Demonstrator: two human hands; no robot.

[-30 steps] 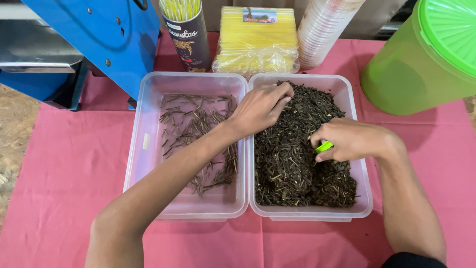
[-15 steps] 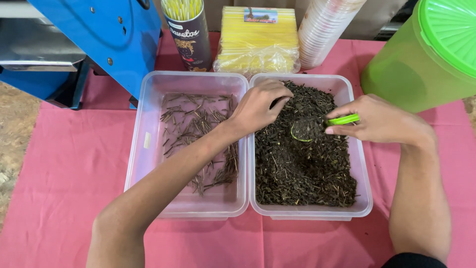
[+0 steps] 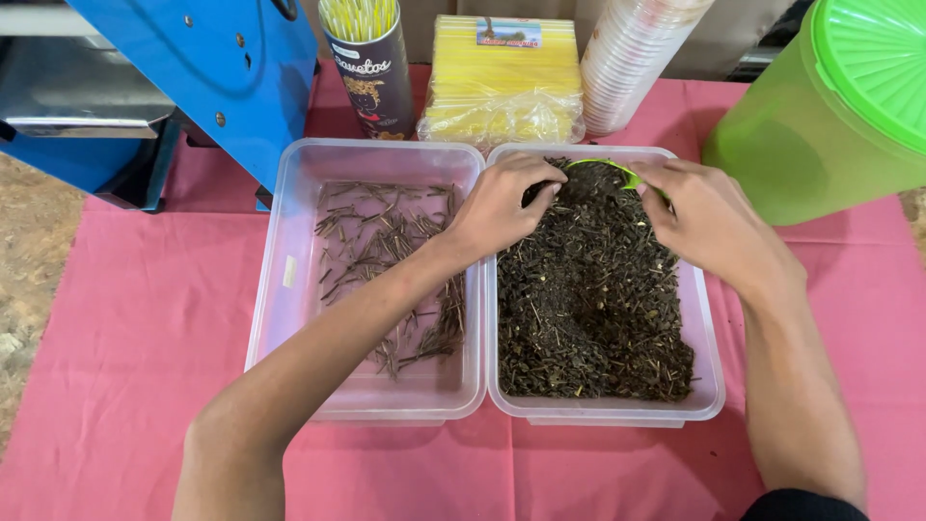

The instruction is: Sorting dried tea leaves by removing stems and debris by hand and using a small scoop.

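Head view, yellow straw pack (image 3: pixel 502 82) behind tubs, blue-pictured label (image 3: pixel 507 33), dark printed canister (image 3: pixel 371 68)

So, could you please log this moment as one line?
left hand: fingers in dried leaves | right hand: holds green scoop | right tub | left tub: twigs

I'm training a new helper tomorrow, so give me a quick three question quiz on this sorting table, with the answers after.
1. True or false: the right hand holds a green scoop over the dark loose leaves.
2. Which tub holds only thin twigs? A the left tub, B the right tub, C the green lidded container.
3. Fill in: the left hand reaches across into the ____ tub.

Key: 1 true. 2 A; the twigs lie scattered on its bottom. 3 right; its fingers are in the leaves at the far end, close to the scoop.
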